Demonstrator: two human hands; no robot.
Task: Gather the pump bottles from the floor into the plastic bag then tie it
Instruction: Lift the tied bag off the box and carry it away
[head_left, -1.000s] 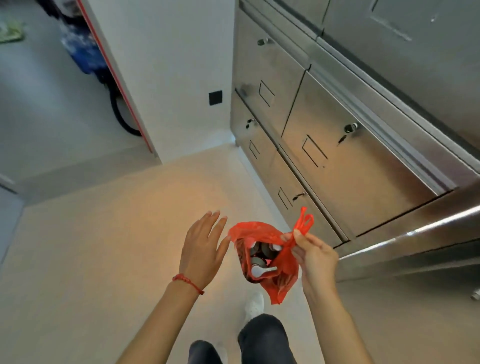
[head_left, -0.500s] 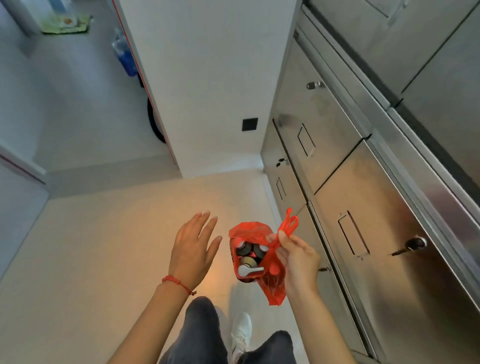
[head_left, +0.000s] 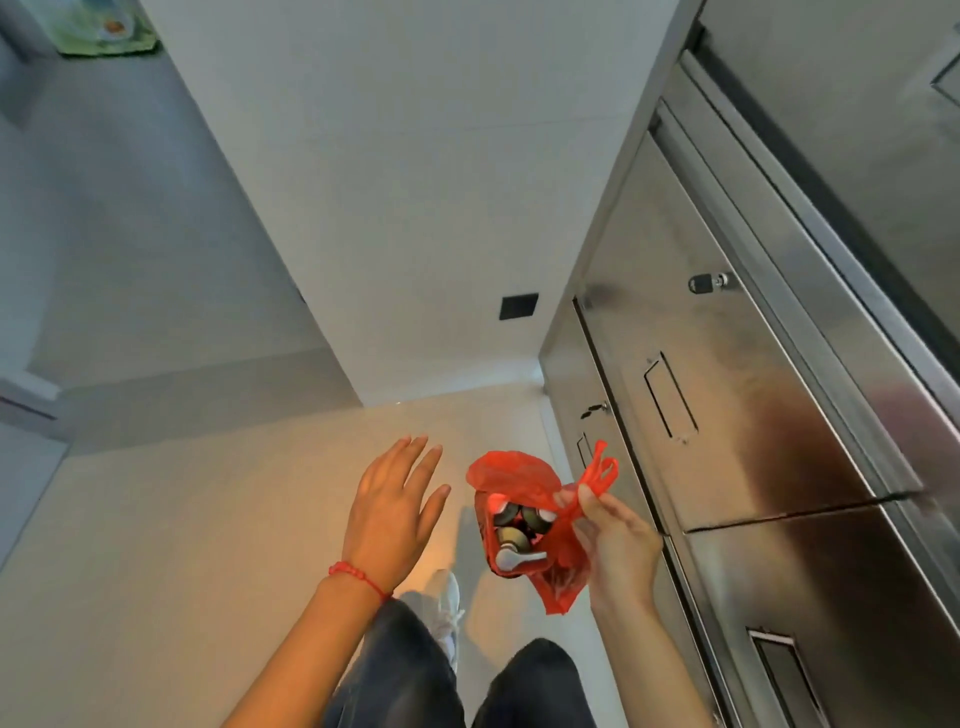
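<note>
- The plastic bag (head_left: 540, 525) looked thin, limp and slippery; the pump bottles (head_left: 519, 540) inside would weigh it down, so its handle loops (the far ends) seemed the place to hold.
- The right hand (head_left: 615, 545) pinched one handle, the bag hanging open just left of it, above the floor (head_left: 182, 545).
- The left hand (head_left: 389, 514), fingers spread and holding nothing, hovered near the bag's left.

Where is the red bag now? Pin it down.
In the head view, the red bag hangs lower centre, pinched by the right hand, beside the steel cabinet.
</note>
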